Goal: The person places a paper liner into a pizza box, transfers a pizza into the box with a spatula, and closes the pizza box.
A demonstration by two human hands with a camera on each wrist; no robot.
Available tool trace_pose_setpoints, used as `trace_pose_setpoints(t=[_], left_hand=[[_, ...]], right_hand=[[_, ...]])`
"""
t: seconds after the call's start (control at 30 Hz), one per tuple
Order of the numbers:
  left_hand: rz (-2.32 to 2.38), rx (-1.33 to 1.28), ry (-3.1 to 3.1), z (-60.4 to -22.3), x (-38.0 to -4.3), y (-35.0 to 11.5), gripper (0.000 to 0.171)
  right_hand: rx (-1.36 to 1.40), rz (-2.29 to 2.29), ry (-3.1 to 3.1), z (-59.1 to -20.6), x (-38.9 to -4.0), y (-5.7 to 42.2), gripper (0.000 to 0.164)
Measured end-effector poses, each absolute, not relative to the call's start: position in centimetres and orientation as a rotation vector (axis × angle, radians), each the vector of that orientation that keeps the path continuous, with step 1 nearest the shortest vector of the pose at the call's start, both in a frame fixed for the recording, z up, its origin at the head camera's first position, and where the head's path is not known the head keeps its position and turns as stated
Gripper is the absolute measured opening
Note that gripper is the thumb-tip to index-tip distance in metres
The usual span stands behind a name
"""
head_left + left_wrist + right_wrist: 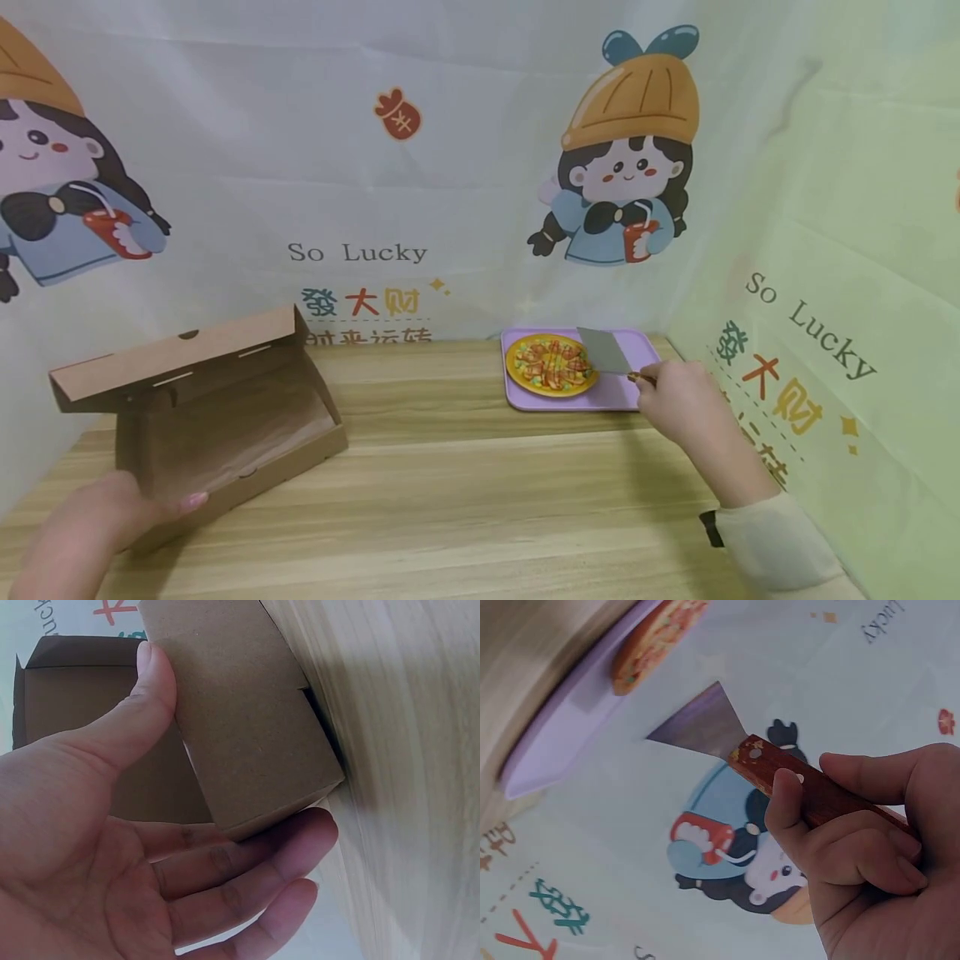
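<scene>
At the left stands an open cardboard pizza box (300, 454), its lid raised. My left hand (97, 521) holds the box's near left corner; in the left wrist view the thumb lies over the front wall and the fingers pass round the end of the box (247, 727). My right hand (686, 404) grips the wooden handle of a metal scraper (705, 724). Its flat grey blade hangs over a purple tray (558, 404), near the right edge of a round toy-like pizza (551, 367). Whether blade and pizza touch, I cannot tell.
A wood-grain table (420, 508) lies under the box and the tray. White printed cloth (465, 183) with cartoon figures and lettering hangs behind and to both sides. The tray sits against the back cloth, near the right one.
</scene>
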State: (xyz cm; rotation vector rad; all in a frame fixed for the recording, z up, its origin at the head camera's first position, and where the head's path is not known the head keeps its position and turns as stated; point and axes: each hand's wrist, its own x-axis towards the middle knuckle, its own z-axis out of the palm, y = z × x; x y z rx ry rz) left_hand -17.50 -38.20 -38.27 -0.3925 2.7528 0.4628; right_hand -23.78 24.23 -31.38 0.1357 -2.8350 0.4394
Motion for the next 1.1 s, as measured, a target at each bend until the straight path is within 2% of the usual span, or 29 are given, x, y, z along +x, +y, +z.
trace_pose_setpoints(t=[0.7,1.1], left_hand=[[0.466,-0.384,2.754,-37.9,-17.4,-38.0,0.126],[0.464,-0.37,2.747,-37.6,-17.5,-37.9,0.122]], right_hand=[[0.262,0.396,-2.887,-26.2,-19.1,22.1,0.025],[0.366,0.356,-2.893,-26.1,-17.7,20.9,0.014]])
